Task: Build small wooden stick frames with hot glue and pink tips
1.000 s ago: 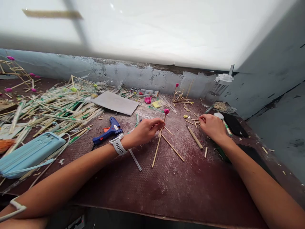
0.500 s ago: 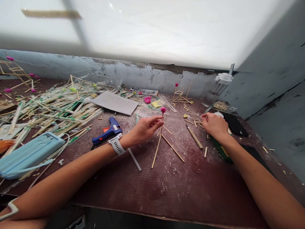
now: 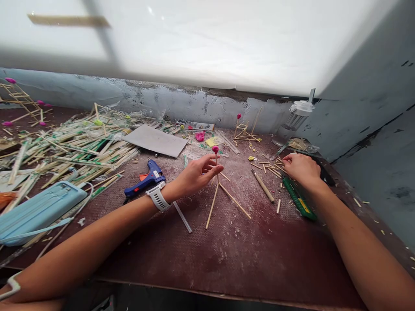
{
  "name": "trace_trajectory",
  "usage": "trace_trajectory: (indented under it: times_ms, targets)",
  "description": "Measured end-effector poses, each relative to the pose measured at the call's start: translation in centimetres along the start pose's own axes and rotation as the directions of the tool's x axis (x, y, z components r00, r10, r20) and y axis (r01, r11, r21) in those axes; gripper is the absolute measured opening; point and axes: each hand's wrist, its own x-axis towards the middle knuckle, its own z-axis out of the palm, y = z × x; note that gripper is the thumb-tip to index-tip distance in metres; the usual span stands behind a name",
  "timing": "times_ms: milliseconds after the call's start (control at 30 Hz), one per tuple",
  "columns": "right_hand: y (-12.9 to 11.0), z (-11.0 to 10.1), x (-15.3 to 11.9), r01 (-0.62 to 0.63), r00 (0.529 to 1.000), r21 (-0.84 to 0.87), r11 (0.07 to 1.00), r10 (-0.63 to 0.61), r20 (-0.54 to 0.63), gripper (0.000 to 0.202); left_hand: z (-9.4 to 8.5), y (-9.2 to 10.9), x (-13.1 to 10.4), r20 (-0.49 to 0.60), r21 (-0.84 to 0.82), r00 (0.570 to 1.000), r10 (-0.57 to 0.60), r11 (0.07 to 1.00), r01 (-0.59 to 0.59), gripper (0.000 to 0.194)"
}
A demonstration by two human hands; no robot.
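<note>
A small stick frame stands on the dark red table with its legs spread and a pink ball on top. Around its upright stick is my left hand, thumb and fingers apart; whether they touch the stick is hard to tell. My right hand is at the right, above the table near a green cutter and short sticks. Its fingertips are pinched together, and what they hold, if anything, is too small to name. A wooden-handled tool lies between my hands.
A blue glue gun and a clear glue stick lie by my left wrist. Piled sticks, a light blue case and a grey board are at the left. A lidded clear cup stands at the back right.
My right hand has moved to the right, uncovering more of the green cutter. The pink ball and upright stick have shifted slightly left, with my left hand still around them.
</note>
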Motion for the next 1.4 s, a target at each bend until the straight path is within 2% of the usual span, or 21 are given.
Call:
trace_trajectory:
  times_ms: [100,233,433,700,867,1100,1300,1400]
  targets:
    - [0.1,0.2,0.2,-0.019,0.998,-0.005,1.000,0.019,0.064,0.035,0.0,-0.2,0.0,-0.011,0.054,1.000,0.006,0.999,-0.005,0.044]
    - [0.2,0.5,0.4,0.074,0.989,0.023,0.997,-0.076,0.130,0.033,-0.1,-0.3,-0.1,-0.010,0.067,1.000,0.015,0.998,-0.015,0.038]
    - [0.2,1.2,0.5,0.148,0.983,0.077,0.986,-0.155,0.093,0.035,-0.2,0.1,-0.2,-0.016,0.072,1.000,0.018,0.997,-0.017,0.033]
    - [-0.2,1.7,0.6,0.256,0.963,0.136,0.957,-0.265,0.052,0.036,-0.2,0.3,-0.2,-0.115,0.109,0.990,0.084,0.991,-0.071,0.030]
    - [-0.5,1.9,0.5,0.335,0.934,0.110,0.936,-0.345,0.096,0.036,-0.4,0.0,0.0,-0.062,0.165,0.993,0.105,0.982,-0.094,0.033]
    - [-0.7,1.4,0.2,0.230,0.963,0.062,0.971,-0.236,0.130,0.028,-0.4,-0.3,0.0,0.023,0.162,0.996,0.088,0.983,-0.090,0.036]
    - [-0.2,0.9,0.3,0.085,0.994,0.020,0.996,-0.086,0.072,0.034,-0.2,-0.4,-0.1,0.070,0.140,0.994,0.078,0.986,-0.088,0.037]
    - [0.3,0.7,0.6,0.103,0.984,0.060,0.993,-0.110,0.140,0.030,-0.2,-0.4,-0.1,0.076,0.134,0.994,0.074,0.987,-0.084,0.037]
